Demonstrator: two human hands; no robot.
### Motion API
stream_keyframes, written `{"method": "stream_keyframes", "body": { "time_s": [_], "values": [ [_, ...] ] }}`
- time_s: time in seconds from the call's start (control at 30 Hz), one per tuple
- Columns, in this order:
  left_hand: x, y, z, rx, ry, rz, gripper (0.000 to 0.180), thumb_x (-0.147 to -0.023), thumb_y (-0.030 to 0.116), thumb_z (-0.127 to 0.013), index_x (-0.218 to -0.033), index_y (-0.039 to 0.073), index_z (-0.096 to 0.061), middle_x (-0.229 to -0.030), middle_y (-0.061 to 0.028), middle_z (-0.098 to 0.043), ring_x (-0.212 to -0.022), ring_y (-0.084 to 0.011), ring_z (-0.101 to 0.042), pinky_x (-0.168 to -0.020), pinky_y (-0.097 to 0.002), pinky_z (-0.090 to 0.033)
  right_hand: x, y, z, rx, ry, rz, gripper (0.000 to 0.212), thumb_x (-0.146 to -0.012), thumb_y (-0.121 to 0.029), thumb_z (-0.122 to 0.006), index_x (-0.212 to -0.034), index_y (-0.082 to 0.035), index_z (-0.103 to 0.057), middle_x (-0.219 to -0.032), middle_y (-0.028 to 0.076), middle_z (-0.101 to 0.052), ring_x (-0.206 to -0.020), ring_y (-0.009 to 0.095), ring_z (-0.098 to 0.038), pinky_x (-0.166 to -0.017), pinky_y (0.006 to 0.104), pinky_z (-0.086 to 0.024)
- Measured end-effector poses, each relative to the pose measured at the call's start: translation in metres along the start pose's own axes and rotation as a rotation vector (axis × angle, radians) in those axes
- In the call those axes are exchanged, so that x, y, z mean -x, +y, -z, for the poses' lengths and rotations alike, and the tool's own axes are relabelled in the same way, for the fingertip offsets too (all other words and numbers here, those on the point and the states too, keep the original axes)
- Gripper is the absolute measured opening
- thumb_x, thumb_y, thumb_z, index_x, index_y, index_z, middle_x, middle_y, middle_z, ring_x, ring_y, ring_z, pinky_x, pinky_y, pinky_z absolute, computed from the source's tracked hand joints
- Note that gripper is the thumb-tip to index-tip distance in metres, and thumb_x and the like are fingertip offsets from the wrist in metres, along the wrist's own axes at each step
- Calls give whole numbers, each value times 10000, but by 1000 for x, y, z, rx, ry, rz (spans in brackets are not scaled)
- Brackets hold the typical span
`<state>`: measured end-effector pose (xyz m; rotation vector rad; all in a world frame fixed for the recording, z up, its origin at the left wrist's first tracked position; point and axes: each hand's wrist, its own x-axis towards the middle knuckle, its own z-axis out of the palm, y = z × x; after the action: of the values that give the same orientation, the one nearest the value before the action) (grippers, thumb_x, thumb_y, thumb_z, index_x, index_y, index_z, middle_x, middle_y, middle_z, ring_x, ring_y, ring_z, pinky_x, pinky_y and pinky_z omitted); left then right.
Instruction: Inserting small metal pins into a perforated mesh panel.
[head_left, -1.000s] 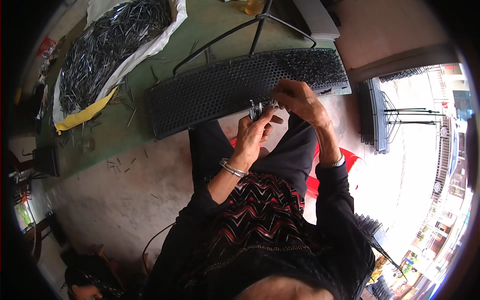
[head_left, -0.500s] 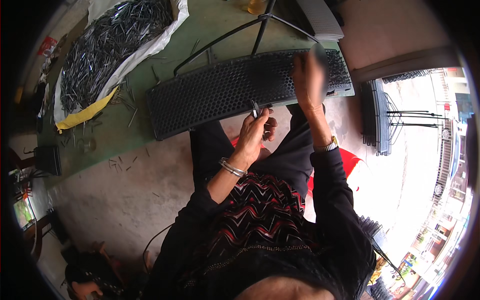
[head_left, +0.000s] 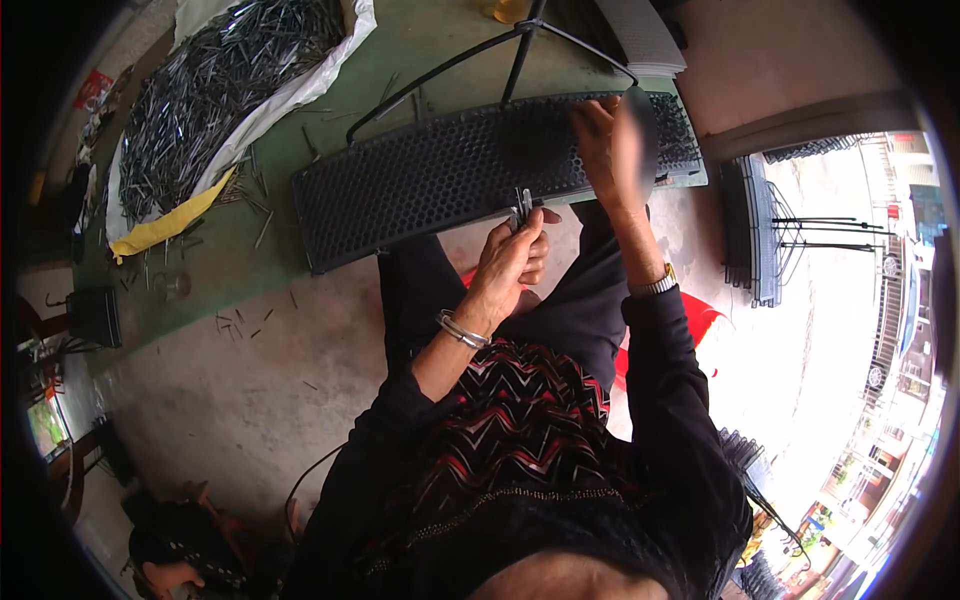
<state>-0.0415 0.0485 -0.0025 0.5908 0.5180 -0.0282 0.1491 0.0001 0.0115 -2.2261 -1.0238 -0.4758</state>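
A long black perforated rack (head_left: pixel 400 190) with rows of round holes lies along the near edge of the green table, held up on a bent black wire frame (head_left: pixel 440 72). Its right end bristles with small upright pieces. My left hand (head_left: pixel 515 258) is closed around a few slim shiny metal pieces (head_left: pixel 522 205), which point up at the rack's front edge. Over the right part of the rack is my right hand (head_left: pixel 612 160), its fingertips pinched close to the holes. A blur covers part of it, and what it pinches cannot be made out.
A big heap of slim dark metal pieces (head_left: pixel 225 95) fills a white sack (head_left: pixel 325 85) at the far left. Loose pieces lie on the green table (head_left: pixel 255 290) and floor. Stacked black racks (head_left: pixel 752 230) stand to the right, and a red stool (head_left: pixel 700 325) shows beside my leg.
My left hand has closed more, and the metal pieces in it stand further up and slightly right. My right hand has shifted a little left over the rack.
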Motion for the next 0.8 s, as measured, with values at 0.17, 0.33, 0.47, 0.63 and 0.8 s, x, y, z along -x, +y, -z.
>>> {"method": "stream_keyframes", "body": {
  "time_s": [0.17, 0.33, 0.47, 0.63, 0.8],
  "values": [
    [5, 3, -7, 17, -95, -43, 327, -967, 344, -512, -1074, 50, -607, -620, 92, -326, -471, -4, -228, -427, -179, -183, 5, -5, 7, 28, -9, 39, 179, -832, -173, -650, -995, -104, -676, -883, 103, -593, -791, 274, -619, -684, 348, -493],
    [8, 5, 1, 18, -137, -40, 338, -970, 316, -510, -1121, 24, -585, -641, 78, -337, -482, -9, -237, -451, -179, -205, 11, -24, 50, -438, -512, -214, 246, -844, -184, -647, -1024, -17, -649, -844, 114, -631, -795, 195, -625, -706, 316, -496],
    [6, 4, 0, -40, -171, 27, 349, -968, 311, -513, -1154, 21, -572, -649, 64, -353, -488, -12, -241, -454, -182, -212, 17, -37, 72, -712, -930, -305, 196, -855, -144, -611, -947, 28, -628, -788, 78, -626, -780, 115, -590, -689, 275, -483],
    [5, 3, -9, -49, -114, 20, 362, -961, 356, -518, -1145, 52, -590, -629, 55, -376, -485, -18, -260, -451, -182, -213, 22, -25, 68, -680, -880, -193, 119, -850, -100, -587, -883, 11, -612, -717, 49, -603, -656, 99, -578, -594, 255, -461],
    [-1, 4, -1, -33, 8, -1, 375, -960, 427, -488, -1050, 76, -584, -594, 47, -374, -483, -36, -270, -436, -206, -230, 19, -30, 66, -638, -419, -407, 105, -869, -75, -553, -883, 17, -602, -712, 71, -628, -620, 121, -598, -568, 265, -466]
  ]
}}
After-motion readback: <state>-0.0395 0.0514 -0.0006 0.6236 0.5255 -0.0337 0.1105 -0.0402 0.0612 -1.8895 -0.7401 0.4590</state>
